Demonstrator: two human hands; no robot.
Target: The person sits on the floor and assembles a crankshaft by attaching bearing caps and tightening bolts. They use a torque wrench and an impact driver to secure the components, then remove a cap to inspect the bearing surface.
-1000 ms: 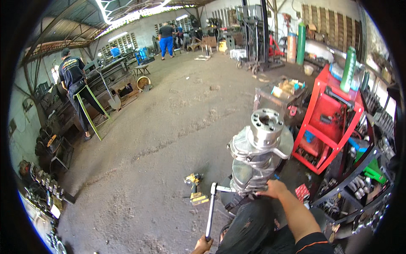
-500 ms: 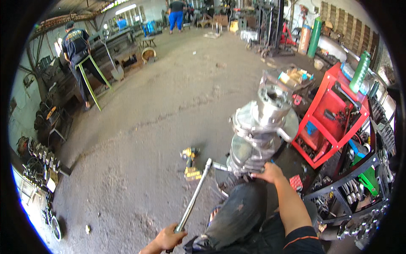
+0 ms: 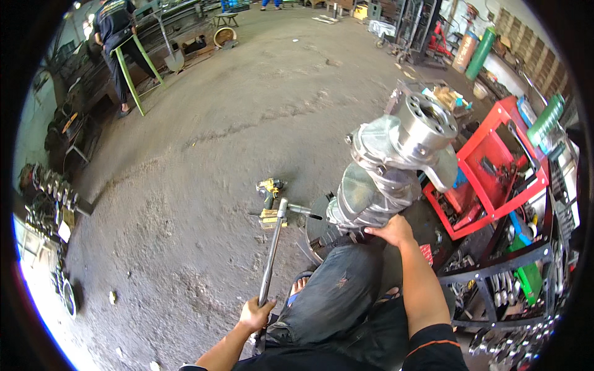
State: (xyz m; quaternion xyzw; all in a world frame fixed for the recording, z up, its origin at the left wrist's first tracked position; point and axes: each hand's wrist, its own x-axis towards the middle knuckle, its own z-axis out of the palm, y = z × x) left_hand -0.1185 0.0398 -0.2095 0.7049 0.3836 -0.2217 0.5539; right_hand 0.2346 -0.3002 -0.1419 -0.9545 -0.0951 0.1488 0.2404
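Crankshaft [image 3: 371,182] stands on end on a dark round base [image 3: 317,233], right in front of the person — upright, so it's reachable all round. Left hand [image 3: 257,313] is wrapped round the lower handle of the long wrench [image 3: 271,256]; gripping that far from the head probably buys leverage. The head carries a straight extension [image 3: 301,211] pointing at the shaft's lower part, its dark tip apparently just short of the metal. Right hand [image 3: 396,230] sits low on the crankshaft, likely bracing it; fingers partly hidden, can't tell if they close round anything. Bent leg [image 3: 334,272] is up by the base, maybe a brace too. Drill [image 3: 269,187] lies on the floor [image 3: 204,204], left of the base and clear of the shaft. Versus half a second ago: view is tipped further down, wrench handle runs steeper in frame, and the extension tip now shows — then it ran up to the shaft. Right hand stays put low on the crankshaft.
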